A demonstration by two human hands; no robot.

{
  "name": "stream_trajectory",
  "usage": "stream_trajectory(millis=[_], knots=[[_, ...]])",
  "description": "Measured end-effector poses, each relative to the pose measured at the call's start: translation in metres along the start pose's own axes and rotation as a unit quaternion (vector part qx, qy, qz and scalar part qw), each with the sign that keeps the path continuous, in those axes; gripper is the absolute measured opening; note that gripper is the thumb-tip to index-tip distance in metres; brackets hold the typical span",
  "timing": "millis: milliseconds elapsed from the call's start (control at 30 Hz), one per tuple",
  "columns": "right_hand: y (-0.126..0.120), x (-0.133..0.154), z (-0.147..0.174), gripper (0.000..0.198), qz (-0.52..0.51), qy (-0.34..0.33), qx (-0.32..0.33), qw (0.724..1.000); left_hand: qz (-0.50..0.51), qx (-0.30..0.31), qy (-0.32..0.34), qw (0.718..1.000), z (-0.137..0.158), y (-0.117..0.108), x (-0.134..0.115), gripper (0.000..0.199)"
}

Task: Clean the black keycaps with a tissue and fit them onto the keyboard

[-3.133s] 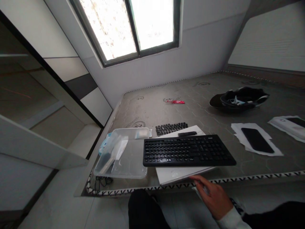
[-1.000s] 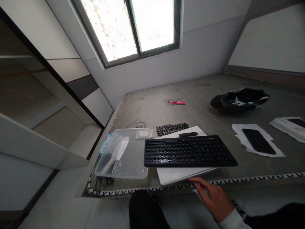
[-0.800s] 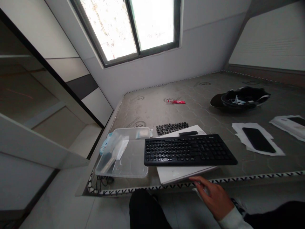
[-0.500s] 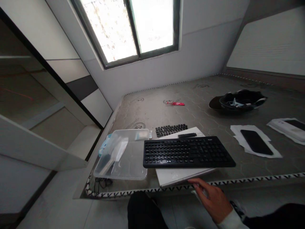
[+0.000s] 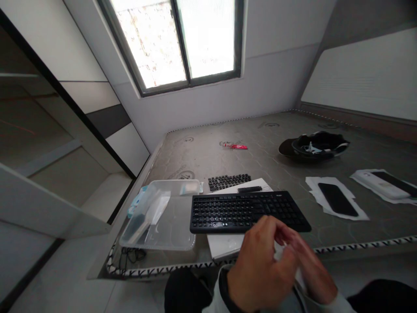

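My left hand [image 5: 259,265] and my right hand [image 5: 314,269] meet low in the view, in front of the surface's near edge. Their fingertips touch, and a scrap of something white [image 5: 279,252] shows between them; blur hides what it is. Just beyond the hands, a black keyboard [image 5: 247,211] lies on a white sheet [image 5: 224,244]. Behind it are a cluster of loose black keycaps [image 5: 229,181] and a small black bar-shaped object [image 5: 249,189].
A clear plastic tray [image 5: 166,226] sits left of the keyboard. A dark phone [image 5: 337,199] lies on white paper to the right, with a white box [image 5: 381,184] further right. A black helmet [image 5: 314,145] and a red wrapper [image 5: 235,146] lie further back on the grey padded surface [image 5: 202,152].
My left hand has come into view and joined my right hand, which lifted from the near edge. The camera tilted down and to the right a little. Objects on the surface have not moved.
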State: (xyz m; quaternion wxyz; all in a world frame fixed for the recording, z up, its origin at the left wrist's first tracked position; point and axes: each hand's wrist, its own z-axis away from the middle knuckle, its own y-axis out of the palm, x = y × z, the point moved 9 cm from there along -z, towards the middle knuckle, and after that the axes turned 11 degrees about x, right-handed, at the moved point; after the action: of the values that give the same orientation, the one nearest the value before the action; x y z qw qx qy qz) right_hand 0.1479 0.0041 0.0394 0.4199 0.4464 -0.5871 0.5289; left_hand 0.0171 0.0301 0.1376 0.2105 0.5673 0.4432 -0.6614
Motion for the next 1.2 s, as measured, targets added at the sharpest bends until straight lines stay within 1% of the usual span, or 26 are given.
stream_trajectory(millis=[33,67,100,133,200,267,300,367,467,533,633,767,833,933,1067,1133,1200], knots=[[0.003,-0.012,-0.012,0.047,-0.074,0.031,0.026,0.996,-0.047,-0.024,-0.001,0.999,-0.001,-0.004,0.002,0.016],[0.003,-0.021,-0.020,0.049,-0.124,0.046,0.036,0.991,-0.083,-0.042,-0.006,0.996,-0.003,-0.007,0.006,0.022],[0.004,-0.027,-0.026,0.053,-0.166,0.060,0.049,0.983,-0.110,-0.056,-0.014,0.992,-0.004,-0.009,0.011,0.028],[0.003,-0.030,-0.028,0.057,-0.184,0.065,0.059,0.979,-0.130,-0.058,-0.022,0.990,-0.005,-0.008,0.017,0.034],[-0.003,-0.030,-0.026,0.059,-0.165,0.063,0.054,0.983,-0.155,-0.032,-0.029,0.987,-0.009,-0.002,0.028,0.035],[-0.010,-0.026,-0.021,0.057,-0.106,0.056,0.028,0.992,-0.167,-0.008,-0.023,0.986,-0.012,0.004,0.034,0.026],[-0.012,-0.023,-0.018,0.056,-0.079,0.054,0.013,0.995,-0.172,-0.008,-0.021,0.985,-0.013,0.005,0.036,0.023],[-0.013,-0.018,-0.015,0.055,-0.056,0.051,-0.016,0.997,-0.182,-0.023,-0.022,0.983,-0.014,0.003,0.038,0.018],[-0.009,-0.019,-0.015,0.054,-0.087,0.063,-0.047,0.993,-0.200,-0.042,-0.036,0.978,-0.014,0.001,0.041,0.012],[-0.007,-0.024,-0.017,0.052,-0.105,0.073,-0.052,0.990,-0.220,-0.056,-0.053,0.972,-0.014,-0.002,0.042,0.011],[-0.003,-0.034,-0.022,0.047,-0.108,0.079,-0.019,0.991,-0.248,-0.086,-0.079,0.962,-0.012,-0.011,0.045,0.013],[0.014,-0.049,-0.028,0.042,-0.097,0.089,0.093,0.987,-0.255,-0.103,-0.101,0.956,-0.009,-0.024,0.052,0.013],[0.022,-0.055,-0.029,0.041,-0.091,0.100,0.123,0.983,-0.262,-0.106,-0.102,0.954,-0.008,-0.030,0.053,0.012],[0.033,-0.058,-0.030,0.042,-0.080,0.105,0.139,0.982,-0.274,-0.112,-0.091,0.951,-0.007,-0.036,0.052,0.012],[0.045,-0.056,-0.032,0.044,-0.081,0.107,0.169,0.976,-0.274,-0.155,-0.072,0.946,-0.004,-0.049,0.046,0.016],[0.047,-0.053,-0.032,0.043,-0.074,0.099,0.174,0.977,-0.262,-0.170,-0.083,0.946,-0.002,-0.057,0.050,0.020],[0.047,-0.051,-0.032,0.044,-0.057,0.097,0.162,0.980,-0.243,-0.177,-0.100,0.949,-0.001,-0.065,0.059,0.021]])
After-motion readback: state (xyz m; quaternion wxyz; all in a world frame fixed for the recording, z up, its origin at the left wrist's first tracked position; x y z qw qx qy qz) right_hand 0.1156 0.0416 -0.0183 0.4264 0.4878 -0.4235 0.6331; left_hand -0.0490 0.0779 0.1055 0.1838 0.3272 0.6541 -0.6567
